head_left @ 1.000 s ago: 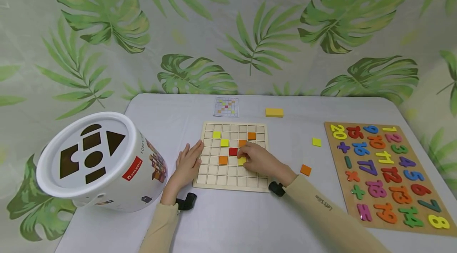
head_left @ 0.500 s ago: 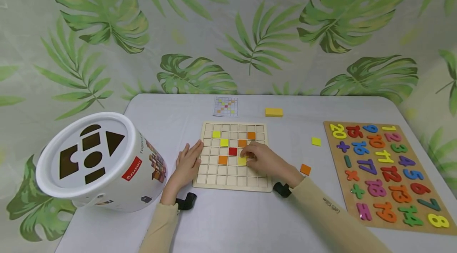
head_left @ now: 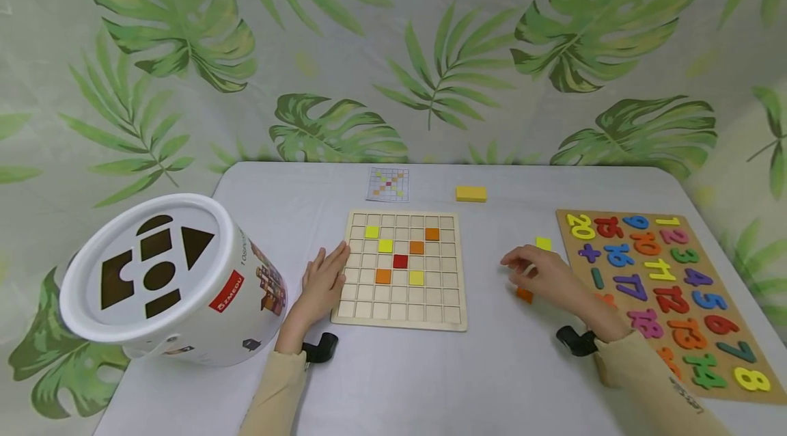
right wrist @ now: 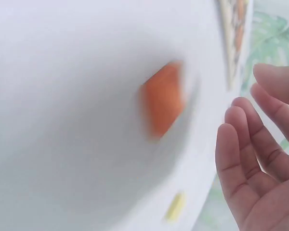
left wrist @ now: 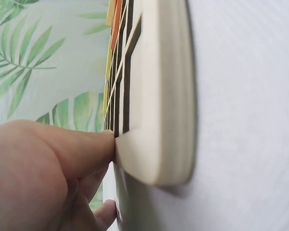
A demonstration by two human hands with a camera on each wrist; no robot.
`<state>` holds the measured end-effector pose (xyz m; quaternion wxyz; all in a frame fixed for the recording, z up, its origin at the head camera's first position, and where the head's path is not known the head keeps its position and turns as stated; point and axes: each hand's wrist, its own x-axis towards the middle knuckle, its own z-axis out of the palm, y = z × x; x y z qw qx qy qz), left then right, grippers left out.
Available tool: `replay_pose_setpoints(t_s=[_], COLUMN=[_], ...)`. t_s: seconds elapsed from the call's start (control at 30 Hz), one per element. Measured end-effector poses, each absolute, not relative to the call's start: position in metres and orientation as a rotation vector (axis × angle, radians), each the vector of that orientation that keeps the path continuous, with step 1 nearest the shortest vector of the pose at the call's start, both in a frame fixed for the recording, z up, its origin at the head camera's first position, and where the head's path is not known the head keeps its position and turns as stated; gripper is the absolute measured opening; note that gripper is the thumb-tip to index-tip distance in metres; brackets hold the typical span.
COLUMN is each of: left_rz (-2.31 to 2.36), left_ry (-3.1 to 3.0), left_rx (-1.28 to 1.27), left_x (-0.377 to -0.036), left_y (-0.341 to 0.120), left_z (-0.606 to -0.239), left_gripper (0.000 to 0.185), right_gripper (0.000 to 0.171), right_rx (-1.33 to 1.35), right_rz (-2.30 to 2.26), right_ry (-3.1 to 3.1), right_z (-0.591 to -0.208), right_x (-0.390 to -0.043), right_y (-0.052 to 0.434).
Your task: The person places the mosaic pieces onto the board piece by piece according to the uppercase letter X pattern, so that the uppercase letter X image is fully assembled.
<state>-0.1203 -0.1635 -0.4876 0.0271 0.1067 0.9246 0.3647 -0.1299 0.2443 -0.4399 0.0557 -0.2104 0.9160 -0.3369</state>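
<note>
A wooden grid board (head_left: 402, 309) lies mid-table with yellow, orange and red tiles in its cells, among them a yellow tile (head_left: 416, 277). My left hand (head_left: 324, 275) rests flat against the board's left edge; in the left wrist view its fingers (left wrist: 82, 149) touch the board's rim (left wrist: 159, 96). My right hand (head_left: 536, 272) hovers to the right of the board with relaxed fingers and holds nothing. It is just above a loose orange tile (head_left: 524, 295), which is blurred in the right wrist view (right wrist: 164, 98) beside the fingers (right wrist: 245, 163). A loose yellow tile (head_left: 544, 243) lies just beyond the hand.
A white shape-sorter bucket (head_left: 166, 279) lies tipped at the left. A number puzzle board (head_left: 664, 299) fills the right side. A pattern card (head_left: 389, 184) and a yellow block (head_left: 471, 194) lie behind the grid board. A leaf-print cloth hangs behind.
My right hand left the grid board, leaving the yellow tile in its cell, and swept right to above the loose orange tile. The left hand has not moved.
</note>
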Motion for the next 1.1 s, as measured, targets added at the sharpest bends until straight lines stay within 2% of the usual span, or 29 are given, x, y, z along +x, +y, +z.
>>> replay_pose_setpoints(t_s=[0.27,0.63,0.83,1.1], left_rz=[1.124,1.13,1.131,1.132], left_ry=[2.851,2.849,2.852,2.852], left_rx=[0.321,0.331,0.328,0.329], left_x=[-0.12,-0.121,-0.12,-0.12], left_y=[-0.164,-0.164,-0.163,-0.163], left_z=[-0.485,-0.486,-0.486,-0.487], left_gripper=[0.051,0.051,0.051,0.051], right_gripper=[0.027,0.028,0.027,0.026], right_rx=[-0.549,-0.52,-0.56,-0.698], right_rz=[-0.908,-0.787,-0.887,-0.992], right_ry=[2.737,2.8,2.74,2.641], right_z=[-0.45,-0.456,-0.447,-0.439], right_x=[-0.116,-0.115,-0.121,-0.129], right_y=[0.275,0.265,0.24,0.174])
